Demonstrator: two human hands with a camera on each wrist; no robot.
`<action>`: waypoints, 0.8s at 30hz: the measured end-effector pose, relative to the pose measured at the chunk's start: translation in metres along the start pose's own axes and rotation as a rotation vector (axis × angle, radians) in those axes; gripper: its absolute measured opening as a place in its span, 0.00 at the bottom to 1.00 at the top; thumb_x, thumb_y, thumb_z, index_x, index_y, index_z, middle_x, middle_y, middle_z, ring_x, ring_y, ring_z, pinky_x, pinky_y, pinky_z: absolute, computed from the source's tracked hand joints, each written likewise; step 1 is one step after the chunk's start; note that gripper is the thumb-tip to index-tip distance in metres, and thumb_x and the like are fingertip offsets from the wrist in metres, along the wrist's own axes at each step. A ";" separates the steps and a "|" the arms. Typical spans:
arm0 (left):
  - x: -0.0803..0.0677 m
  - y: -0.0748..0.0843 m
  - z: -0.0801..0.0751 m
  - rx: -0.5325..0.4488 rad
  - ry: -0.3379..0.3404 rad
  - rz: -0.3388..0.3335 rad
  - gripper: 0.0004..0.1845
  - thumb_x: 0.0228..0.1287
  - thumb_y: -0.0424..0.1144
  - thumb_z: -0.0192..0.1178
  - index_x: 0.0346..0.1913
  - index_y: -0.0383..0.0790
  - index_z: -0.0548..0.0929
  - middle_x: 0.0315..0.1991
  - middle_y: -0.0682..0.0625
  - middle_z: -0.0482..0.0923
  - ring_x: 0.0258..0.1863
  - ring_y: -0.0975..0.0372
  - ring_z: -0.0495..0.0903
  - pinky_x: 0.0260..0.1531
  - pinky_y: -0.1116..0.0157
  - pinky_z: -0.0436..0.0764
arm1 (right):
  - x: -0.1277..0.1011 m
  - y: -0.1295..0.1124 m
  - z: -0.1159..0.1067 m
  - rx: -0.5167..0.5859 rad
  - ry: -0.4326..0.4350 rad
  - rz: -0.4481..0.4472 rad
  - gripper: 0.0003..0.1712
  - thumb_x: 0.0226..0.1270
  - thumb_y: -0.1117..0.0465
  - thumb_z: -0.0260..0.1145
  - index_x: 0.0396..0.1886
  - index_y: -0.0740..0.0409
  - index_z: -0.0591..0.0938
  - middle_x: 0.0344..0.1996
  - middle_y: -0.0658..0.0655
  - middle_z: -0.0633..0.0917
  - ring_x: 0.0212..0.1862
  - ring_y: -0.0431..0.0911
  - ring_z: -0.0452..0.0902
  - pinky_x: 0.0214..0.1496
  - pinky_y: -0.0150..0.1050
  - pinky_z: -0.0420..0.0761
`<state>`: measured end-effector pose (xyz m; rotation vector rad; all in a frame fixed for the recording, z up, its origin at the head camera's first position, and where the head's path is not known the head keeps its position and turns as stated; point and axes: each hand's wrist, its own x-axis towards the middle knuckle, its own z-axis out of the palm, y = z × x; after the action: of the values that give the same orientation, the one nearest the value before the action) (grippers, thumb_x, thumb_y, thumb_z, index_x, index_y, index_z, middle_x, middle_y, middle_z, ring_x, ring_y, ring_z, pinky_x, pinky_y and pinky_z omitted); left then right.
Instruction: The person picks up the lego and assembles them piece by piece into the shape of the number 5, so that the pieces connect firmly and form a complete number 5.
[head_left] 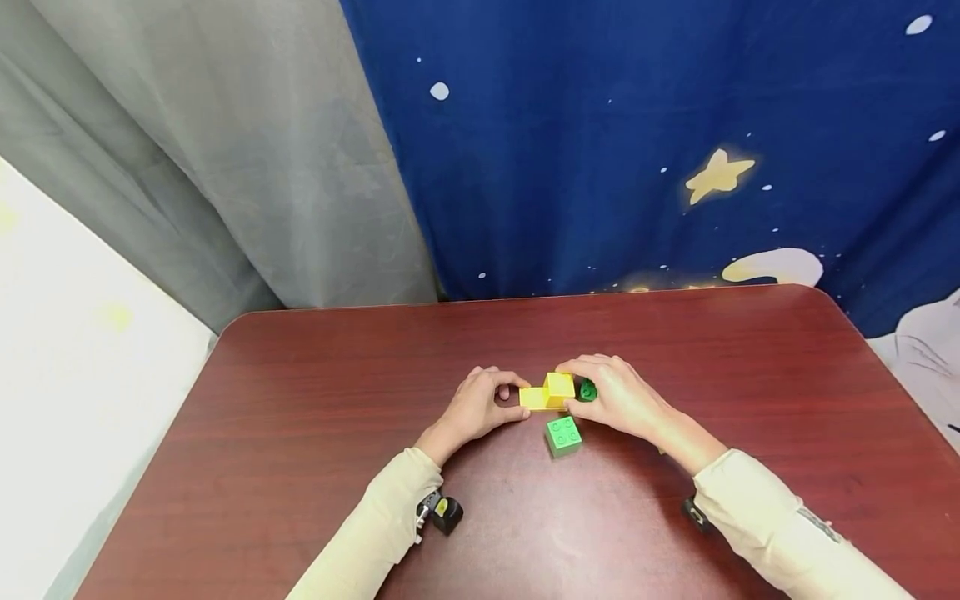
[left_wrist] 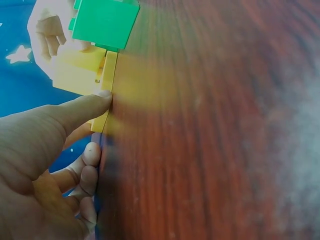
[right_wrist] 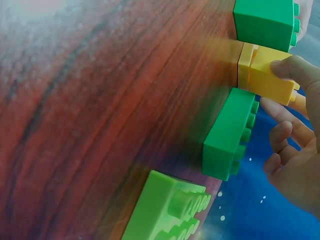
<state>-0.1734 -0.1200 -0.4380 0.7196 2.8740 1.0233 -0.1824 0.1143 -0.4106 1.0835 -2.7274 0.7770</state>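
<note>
My left hand (head_left: 480, 404) pinches the left end of a thin flat yellow brick (head_left: 532, 399) on the table, thumb at its near side. At the plate's right end is a taller yellow brick (head_left: 559, 389), which my right hand (head_left: 618, 396) grips between thumb and fingers. In the right wrist view a narrow gap line shows between this yellow brick (right_wrist: 272, 75) and the flat piece; whether they are fully joined I cannot tell. A square green brick (head_left: 563, 436) stands just in front of them, studs up. Partly behind my right fingers sits a darker green brick (head_left: 588, 390).
A light green brick (right_wrist: 150, 210) with studs lies farther right, mostly covered by my right forearm in the head view. The reddish-brown table (head_left: 337, 375) ends at a back edge before grey and blue curtains (head_left: 600, 150).
</note>
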 end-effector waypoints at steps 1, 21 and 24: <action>0.000 0.000 0.000 0.001 0.002 0.004 0.14 0.48 0.43 0.72 0.40 0.47 0.84 0.24 0.52 0.70 0.27 0.63 0.64 0.31 0.65 0.62 | 0.001 0.000 0.000 -0.004 0.001 -0.008 0.23 0.48 0.56 0.74 0.46 0.53 0.82 0.36 0.48 0.82 0.35 0.43 0.76 0.39 0.42 0.75; 0.001 0.001 0.001 0.003 0.004 -0.027 0.14 0.48 0.44 0.72 0.40 0.49 0.85 0.24 0.53 0.70 0.28 0.62 0.64 0.29 0.65 0.62 | 0.007 -0.003 -0.001 -0.028 -0.018 -0.027 0.22 0.45 0.56 0.76 0.43 0.57 0.84 0.32 0.47 0.81 0.28 0.40 0.73 0.32 0.36 0.75; 0.001 0.000 0.001 0.004 -0.002 -0.029 0.14 0.49 0.44 0.72 0.41 0.50 0.84 0.24 0.53 0.70 0.27 0.62 0.63 0.29 0.65 0.62 | 0.009 -0.007 -0.002 -0.046 -0.036 -0.033 0.21 0.44 0.56 0.76 0.41 0.57 0.85 0.29 0.46 0.78 0.25 0.39 0.69 0.28 0.33 0.72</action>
<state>-0.1737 -0.1190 -0.4382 0.6759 2.8773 1.0129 -0.1849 0.1051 -0.4034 1.1404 -2.7357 0.6926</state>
